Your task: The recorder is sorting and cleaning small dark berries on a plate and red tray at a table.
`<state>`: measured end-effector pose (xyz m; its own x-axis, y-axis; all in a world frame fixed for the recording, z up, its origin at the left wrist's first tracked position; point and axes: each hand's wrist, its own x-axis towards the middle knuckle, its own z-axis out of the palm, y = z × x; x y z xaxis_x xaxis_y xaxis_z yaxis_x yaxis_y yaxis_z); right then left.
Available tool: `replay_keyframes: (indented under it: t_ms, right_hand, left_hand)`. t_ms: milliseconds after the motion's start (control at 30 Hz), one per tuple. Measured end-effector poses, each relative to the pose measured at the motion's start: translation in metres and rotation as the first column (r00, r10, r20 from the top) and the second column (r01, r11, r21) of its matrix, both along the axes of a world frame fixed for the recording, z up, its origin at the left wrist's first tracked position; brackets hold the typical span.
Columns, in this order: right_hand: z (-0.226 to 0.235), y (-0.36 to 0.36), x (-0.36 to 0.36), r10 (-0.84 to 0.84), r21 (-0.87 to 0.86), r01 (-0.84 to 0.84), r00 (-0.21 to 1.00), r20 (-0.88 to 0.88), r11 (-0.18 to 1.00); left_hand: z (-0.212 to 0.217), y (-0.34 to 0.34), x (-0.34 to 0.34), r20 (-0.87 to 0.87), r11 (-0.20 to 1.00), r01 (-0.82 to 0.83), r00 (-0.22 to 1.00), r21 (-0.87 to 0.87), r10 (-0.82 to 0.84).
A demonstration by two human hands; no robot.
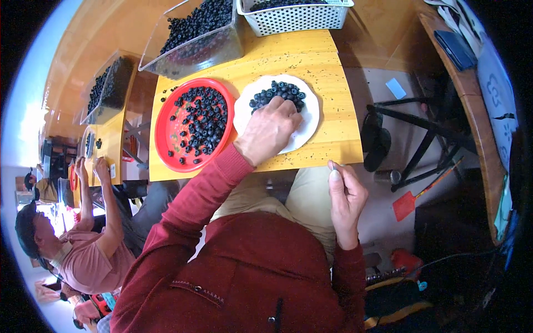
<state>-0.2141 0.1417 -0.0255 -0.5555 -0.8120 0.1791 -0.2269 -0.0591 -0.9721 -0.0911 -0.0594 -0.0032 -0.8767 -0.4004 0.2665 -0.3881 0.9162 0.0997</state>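
My left hand [270, 129] reaches over a white plate [306, 123] with a wavy rim. Its fingers are curled down onto a heap of blueberries [282, 89] on the plate's far side, and the fingertips are hidden among them. Off the table's near right corner, my right hand [347, 195] is held with thumb and forefinger pinched together; whatever may be between them is too small to make out. Left of the white plate lies a round red tray [161, 139] of loose blueberries [208, 119], with small green bits among them.
A clear plastic bin [236, 47] of blueberries and a white perforated basket [297, 21] stand at the table's far side. Dark crumbs dot the yellow tabletop [336, 100]. A co-worker [91, 258] sits at another table on the left. A black metal stand [422, 127] and red fly swatter [404, 206] are at right.
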Motion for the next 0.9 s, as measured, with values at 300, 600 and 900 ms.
replay_keyframes:
  t_ms: [300, 600, 900]
  right_hand:
    - [-0.004, 0.007, 0.003, 0.014, 0.027, -0.018, 0.992, 0.122, 0.999]
    - [-0.005, 0.007, 0.001, 0.022, -0.003, -0.022, 0.989, 0.147, 1.000]
    - [-0.008, 0.003, 0.009, 0.047, 0.016, -0.052, 0.974, 0.223, 0.999]
  left_hand:
    - [0.010, 0.002, 0.007, 0.004, 1.000, 0.025, 1.000, -0.001, -0.025]
    - [0.013, 0.015, 0.032, -0.274, 0.934, 0.063, 0.961, 0.352, 0.039]
    - [0.002, 0.024, 0.049, -0.327, 0.088, 0.355, 0.699, 0.931, 0.636]
